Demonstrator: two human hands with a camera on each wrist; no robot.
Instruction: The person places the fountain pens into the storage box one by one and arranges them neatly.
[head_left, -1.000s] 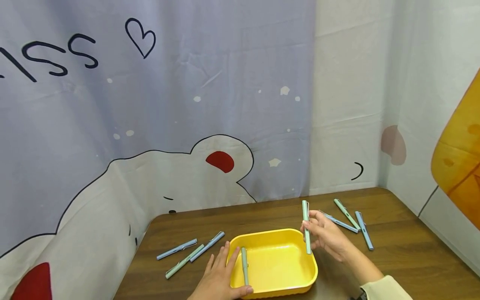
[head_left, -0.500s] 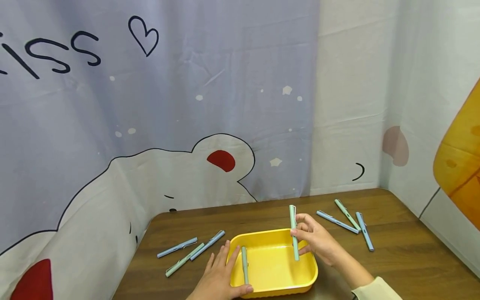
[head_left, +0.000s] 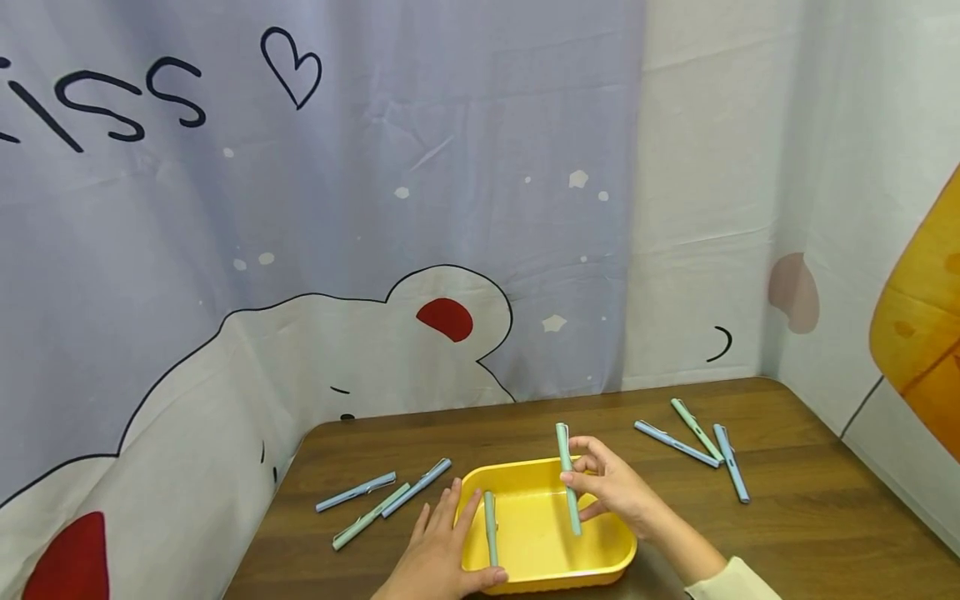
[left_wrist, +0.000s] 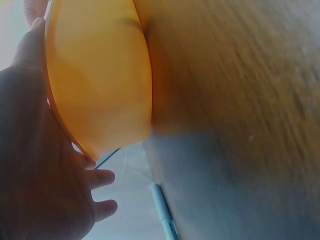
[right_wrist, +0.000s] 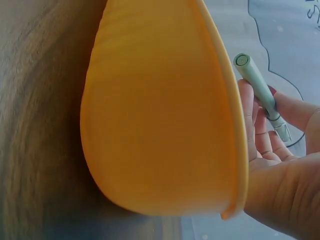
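Above the yellow tray [head_left: 531, 577], my right hand [head_left: 611, 492] pinches a light green pen [head_left: 568, 479] between thumb and fingers. The pen leans slightly, clip end up, and its lower end overlaps the tray's inside in the head view. In the right wrist view the held pen [right_wrist: 257, 85] shows beyond the tray wall [right_wrist: 165, 110]. My left hand [head_left: 442, 550] rests on the tray's left rim, fingers spread and fairly straight, thumb at the near rim. Inside the tray at the left lies another green pen [head_left: 491, 529]. The left wrist view shows the tray's side [left_wrist: 100, 75] beside that hand.
Left of the tray on the wooden table [head_left: 285, 558] lie two blue pens, one [head_left: 356, 492] apart and one [head_left: 416, 487] touching a green pen [head_left: 371, 517]. At the right lie a green pen [head_left: 697, 431] and two blue pens [head_left: 677, 443]. A printed curtain [head_left: 480, 167] hangs behind.
My right hand has carried the green pen leftward and slightly down, from the tray's right rim to over its inside. The left hand and the pen inside the tray have stayed put.
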